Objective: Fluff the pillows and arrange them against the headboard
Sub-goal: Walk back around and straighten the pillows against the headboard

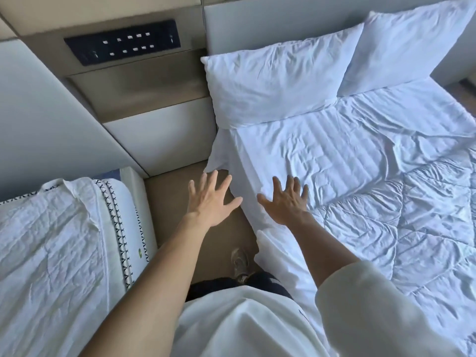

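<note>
Two white pillows lean against the pale padded headboard (270,19) of the right-hand bed. The nearer pillow (273,81) stands at the bed's left corner, the farther pillow (409,45) beside it to the right. My left hand (210,199) hovers over the gap beside the bed, fingers spread, holding nothing. Just below the nearer pillow, my right hand (289,202) lies flat with spread fingers on the white sheet (322,155) at the mattress edge. Both hands are apart from the pillows.
A rumpled quilted duvet (412,228) covers the lower right of the bed. A second bed (51,253) with a bare mattress edge stands at left. Between the beds runs a narrow brown floor strip (175,191). A dark switch panel (122,42) sits on the wall above a niche.
</note>
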Demonstrator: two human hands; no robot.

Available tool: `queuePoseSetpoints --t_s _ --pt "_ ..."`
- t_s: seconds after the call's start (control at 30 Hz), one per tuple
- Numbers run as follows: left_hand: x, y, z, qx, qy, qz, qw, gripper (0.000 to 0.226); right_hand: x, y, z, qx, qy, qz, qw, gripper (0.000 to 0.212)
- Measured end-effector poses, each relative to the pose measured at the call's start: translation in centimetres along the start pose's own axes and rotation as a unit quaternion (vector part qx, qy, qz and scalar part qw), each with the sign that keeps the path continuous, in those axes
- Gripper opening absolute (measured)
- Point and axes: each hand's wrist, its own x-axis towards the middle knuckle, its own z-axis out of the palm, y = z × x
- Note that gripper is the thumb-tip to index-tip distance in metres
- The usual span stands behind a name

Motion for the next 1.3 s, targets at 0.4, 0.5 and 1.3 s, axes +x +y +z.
queuePoseSetpoints --t_s 0.4,0.5,1.3 --pt "20.1 1.1 -7.1 0.018 -0.02 0.048 0.998 0.082 17.9 1.3 -7.4 0.014 0.012 0.034 0.999 0.081" --pt "26.4 1.0 -9.1 0.019 -0.016 0.066 0.998 0.082 22.6 1.3 -8.9 0.018 0.018 0.053 0.998 0.081" --pt "58.4 5.4 -16.1 0.05 0.062 0.135 0.988 0.064 57.5 9.5 -24.1 0.015 0.141 -0.01 0.99 0.072"
